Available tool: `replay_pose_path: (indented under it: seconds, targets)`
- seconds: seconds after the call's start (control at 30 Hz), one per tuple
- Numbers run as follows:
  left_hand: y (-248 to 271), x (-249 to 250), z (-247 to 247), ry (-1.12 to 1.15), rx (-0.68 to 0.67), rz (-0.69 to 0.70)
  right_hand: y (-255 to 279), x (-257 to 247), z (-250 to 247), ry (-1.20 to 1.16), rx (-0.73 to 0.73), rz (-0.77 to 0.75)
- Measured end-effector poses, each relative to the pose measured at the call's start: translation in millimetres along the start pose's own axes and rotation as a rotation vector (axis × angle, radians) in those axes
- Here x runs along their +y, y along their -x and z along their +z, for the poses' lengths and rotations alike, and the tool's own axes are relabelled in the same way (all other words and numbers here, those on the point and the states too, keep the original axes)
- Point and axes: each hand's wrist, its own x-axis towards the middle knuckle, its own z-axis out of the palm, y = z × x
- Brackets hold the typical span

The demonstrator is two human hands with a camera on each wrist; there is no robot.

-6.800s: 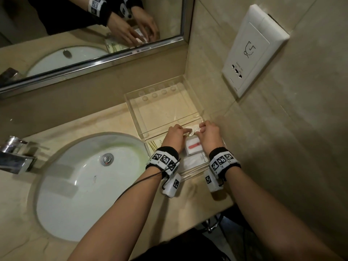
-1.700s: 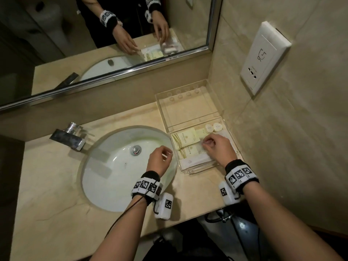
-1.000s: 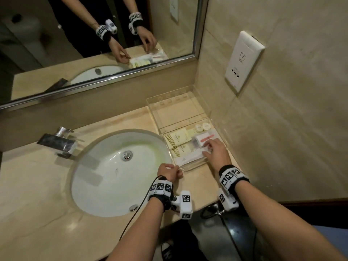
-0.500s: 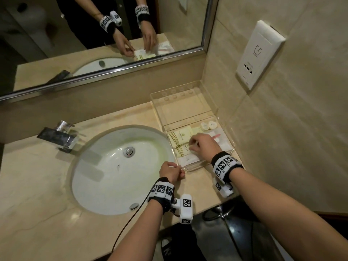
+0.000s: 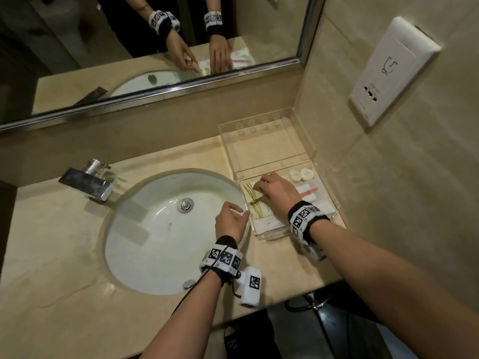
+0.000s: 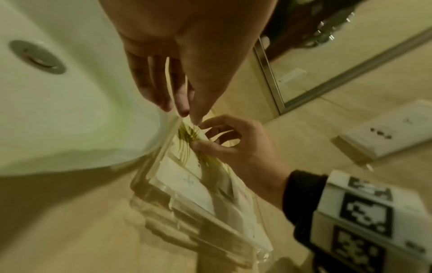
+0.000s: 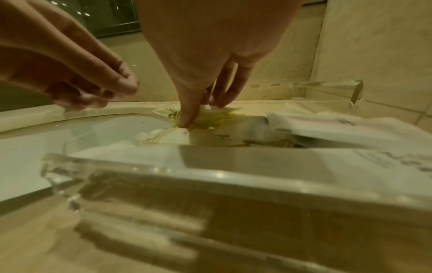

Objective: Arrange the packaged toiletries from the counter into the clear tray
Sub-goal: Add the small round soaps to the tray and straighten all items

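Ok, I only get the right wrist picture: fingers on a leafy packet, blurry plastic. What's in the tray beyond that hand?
Observer: In the head view, two round tubs sit at the tray's far edge, just right of the right hand.
Operator: And is there a tap somewhere?
Observer: Yes, a steel tap stands on the far left side of the sink, well away from both hands.

The left hand (image 5: 231, 221) has left the tray's near corner and opened. The right hand (image 5: 277, 193) now pinches the leaf-printed packet (image 5: 251, 193) under its fingertips.
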Motion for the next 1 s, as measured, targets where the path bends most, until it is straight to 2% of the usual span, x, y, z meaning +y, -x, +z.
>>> replay_pose_path:
  seconds: [0.17, 0.3, 0.4, 0.5, 0.6, 0.77, 1.0]
  targets:
    - [-11.8, 21.9, 4.0, -0.168, 0.032, 0.277, 1.2, 5.7, 5.6, -0.062, 0.000, 0.008]
    - [-24.6, 29.0, 13.3, -0.370, 0.037, 0.396, 2.5, 11.9, 3.3, -0.196, -0.026, 0.042]
    - [-31.6, 30.6, 21.2, -0.495, 0.021, 0.464, 10.4, 30.0, -4.1, -0.293, 0.015, 0.158]
    - [-36.1, 32.0, 27.2, -0.568, 0.010, 0.505, 21.7, 49.9, -8.5, -0.247, -0.024, 0.257]
    - [-38.9, 32.1, 30.8, -0.553, 0.013, 0.490, 32.9, 59.2, -4.5, -0.139, -0.110, 0.269]
    - [-34.0, 34.7, 34.3, -0.552, -0.009, 0.519, 39.2, 66.5, 2.8, -0.207, -0.050, 0.335]
    - [-20.7, 26.0, 36.0, -0.722, -0.142, 0.602, 37.2, 65.3, -0.9, -0.152, -0.141, 0.279]
